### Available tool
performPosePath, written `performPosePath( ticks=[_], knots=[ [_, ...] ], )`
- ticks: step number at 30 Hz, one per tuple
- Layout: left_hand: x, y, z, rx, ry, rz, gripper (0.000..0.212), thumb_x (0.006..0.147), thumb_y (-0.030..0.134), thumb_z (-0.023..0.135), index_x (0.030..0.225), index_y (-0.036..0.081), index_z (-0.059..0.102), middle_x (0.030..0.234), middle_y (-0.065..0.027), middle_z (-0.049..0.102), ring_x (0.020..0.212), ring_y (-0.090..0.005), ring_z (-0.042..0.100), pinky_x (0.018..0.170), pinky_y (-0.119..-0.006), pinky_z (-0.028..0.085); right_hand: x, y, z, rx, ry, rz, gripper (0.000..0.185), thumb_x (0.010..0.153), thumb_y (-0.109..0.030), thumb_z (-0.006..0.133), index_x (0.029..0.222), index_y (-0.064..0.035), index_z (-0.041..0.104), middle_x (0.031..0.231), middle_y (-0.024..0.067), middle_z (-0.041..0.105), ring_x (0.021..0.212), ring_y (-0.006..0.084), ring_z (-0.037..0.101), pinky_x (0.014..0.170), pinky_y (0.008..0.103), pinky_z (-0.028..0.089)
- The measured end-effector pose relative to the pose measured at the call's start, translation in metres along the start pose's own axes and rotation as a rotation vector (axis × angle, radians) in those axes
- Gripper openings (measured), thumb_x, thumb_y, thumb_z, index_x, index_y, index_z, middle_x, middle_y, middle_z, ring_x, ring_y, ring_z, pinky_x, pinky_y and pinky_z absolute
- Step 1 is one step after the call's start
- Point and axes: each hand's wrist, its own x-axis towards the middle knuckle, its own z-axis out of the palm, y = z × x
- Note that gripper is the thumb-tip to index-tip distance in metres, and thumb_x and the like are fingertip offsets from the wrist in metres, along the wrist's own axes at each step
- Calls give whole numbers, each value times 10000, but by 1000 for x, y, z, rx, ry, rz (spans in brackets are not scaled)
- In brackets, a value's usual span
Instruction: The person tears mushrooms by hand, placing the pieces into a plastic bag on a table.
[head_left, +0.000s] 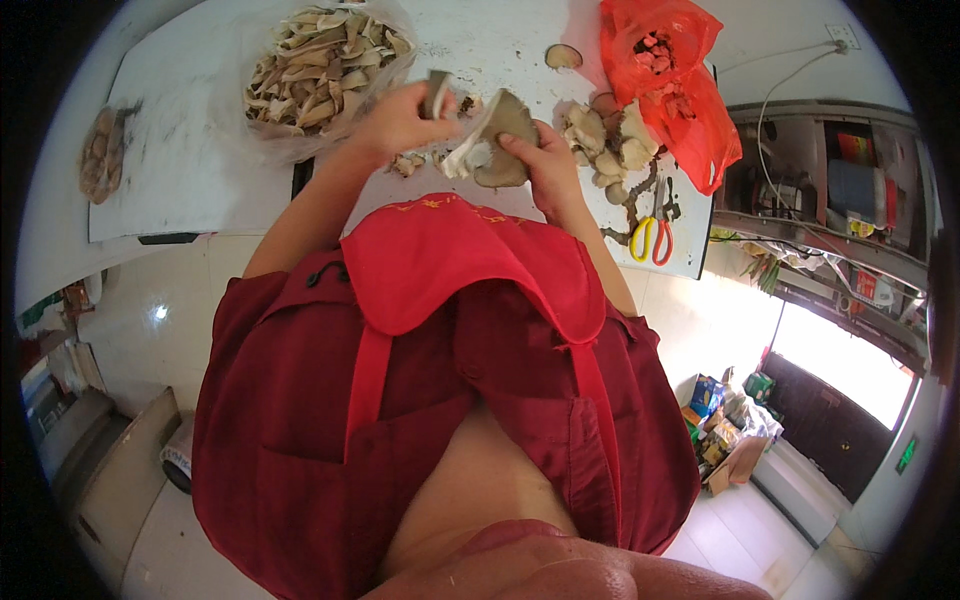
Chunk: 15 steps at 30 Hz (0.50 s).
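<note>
My right hand (550, 161) holds a large oyster mushroom (504, 154) with pale gills and a grey-brown cap, its thumb on the cap. Just left of it, my left hand (409, 120) grips a torn strip of oyster mushroom (435, 94) between thumb and fingers; this hand is slightly blurred. Beyond my left hand, a clear plastic bag (401, 30) stands open, full of mushroom strips (322, 71). Whole oyster mushrooms (600, 142) lie in a cluster right of my right hand. Small mushroom scraps (406, 163) lie on the white table near both hands.
Scissors (652, 232) with one yellow and one red handle lie near the table's (187, 172) right edge, by dark crumbs. A red plastic bag (697, 127) holds pinkish-looking pieces. A single mushroom cap (562, 56) lies farther back. A tied clear bag (105, 154) sits at the far left.
</note>
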Motion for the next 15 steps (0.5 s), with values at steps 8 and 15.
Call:
performPosePath(
  ticks=[8, 15],
  knots=[
    [0, 1, 26, 312, -10, -88, 239, 650, 159, 593, 815, -15, 582, 642, -46, 579, 561, -107, 523, 518, -263, 426, -7, -2, 15, -544, 4, -132, 251, 712, -141, 640, 902, 7, 569, 720, 40, 589, 621, 103, 520, 562, 243, 433],
    [-4, -4, 20, -80, 17, -193, 222, 644, 160, 563, 781, -13, 579, 609, -14, 534, 522, -87, 481, 466, -230, 376, -2, -2, 8, -250, -124, -15, 256, 716, -125, 633, 930, -7, 557, 790, 52, 596, 698, 124, 547, 633, 250, 449]
  ],
)
